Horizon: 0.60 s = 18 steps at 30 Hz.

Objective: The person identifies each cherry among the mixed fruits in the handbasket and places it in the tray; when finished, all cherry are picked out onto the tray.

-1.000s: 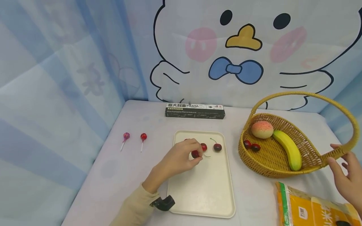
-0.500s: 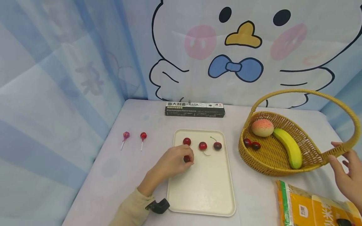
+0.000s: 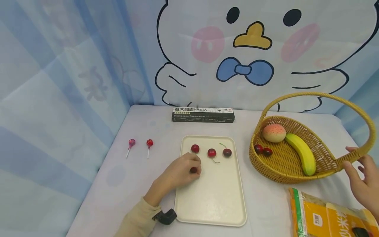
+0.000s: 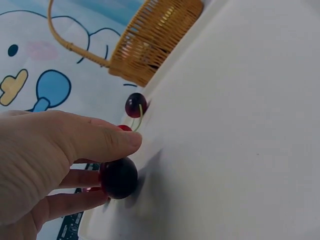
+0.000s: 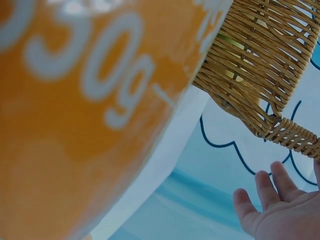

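Observation:
My left hand [image 3: 179,172] pinches a dark red cherry [image 4: 119,178] low over the left part of the cream tray [image 3: 217,194]. Whether that cherry touches the tray I cannot tell. Farther back on the tray lie a red cherry [image 3: 195,148], a stemmed red cherry [image 3: 211,153] and a dark stemmed cherry [image 3: 227,152]. At the right, the thumb and forefinger of my right hand [image 3: 365,184] hold the base of the handle of a wicker basket [image 3: 281,168]; its other fingers stand loose in the right wrist view. Inside the basket are a peach [image 3: 274,133], a banana [image 3: 302,153] and two cherries [image 3: 267,151].
A black pasta box [image 3: 203,115] lies at the table's back edge. Two lollipops, one purplish [image 3: 131,142] and one red [image 3: 149,143], lie left of the tray. An orange bag [image 3: 331,214] sits in front of the basket, close to the right hand.
My left hand has moved left and toward me with the held cherry, uncovering the red cherry at the tray's back left. The right hand has stayed at the basket handle.

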### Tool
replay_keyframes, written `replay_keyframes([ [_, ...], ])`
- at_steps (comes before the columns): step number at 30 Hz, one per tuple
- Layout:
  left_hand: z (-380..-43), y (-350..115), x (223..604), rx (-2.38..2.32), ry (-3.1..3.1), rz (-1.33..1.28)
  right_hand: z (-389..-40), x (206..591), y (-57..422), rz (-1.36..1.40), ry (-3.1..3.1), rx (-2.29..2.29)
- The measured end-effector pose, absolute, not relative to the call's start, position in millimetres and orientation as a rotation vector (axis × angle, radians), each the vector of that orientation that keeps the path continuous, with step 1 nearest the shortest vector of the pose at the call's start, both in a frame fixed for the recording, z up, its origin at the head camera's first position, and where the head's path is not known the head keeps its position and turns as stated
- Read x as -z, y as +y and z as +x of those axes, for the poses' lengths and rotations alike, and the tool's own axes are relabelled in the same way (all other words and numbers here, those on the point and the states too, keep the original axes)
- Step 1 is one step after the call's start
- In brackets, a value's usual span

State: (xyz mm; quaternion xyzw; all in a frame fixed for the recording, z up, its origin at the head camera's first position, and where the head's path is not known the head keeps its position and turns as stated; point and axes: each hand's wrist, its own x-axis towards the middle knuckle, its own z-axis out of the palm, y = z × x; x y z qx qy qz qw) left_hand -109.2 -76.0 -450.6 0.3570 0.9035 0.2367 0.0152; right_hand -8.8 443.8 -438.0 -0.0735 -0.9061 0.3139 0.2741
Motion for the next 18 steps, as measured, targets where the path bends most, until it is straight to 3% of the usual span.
replay_keyframes([
  [18, -117.5, -56.8, 438.1, -0.829, 2.761, 1.217, -7.6, 433.5, 442.0, -0.214, -2.515, -0.823],
])
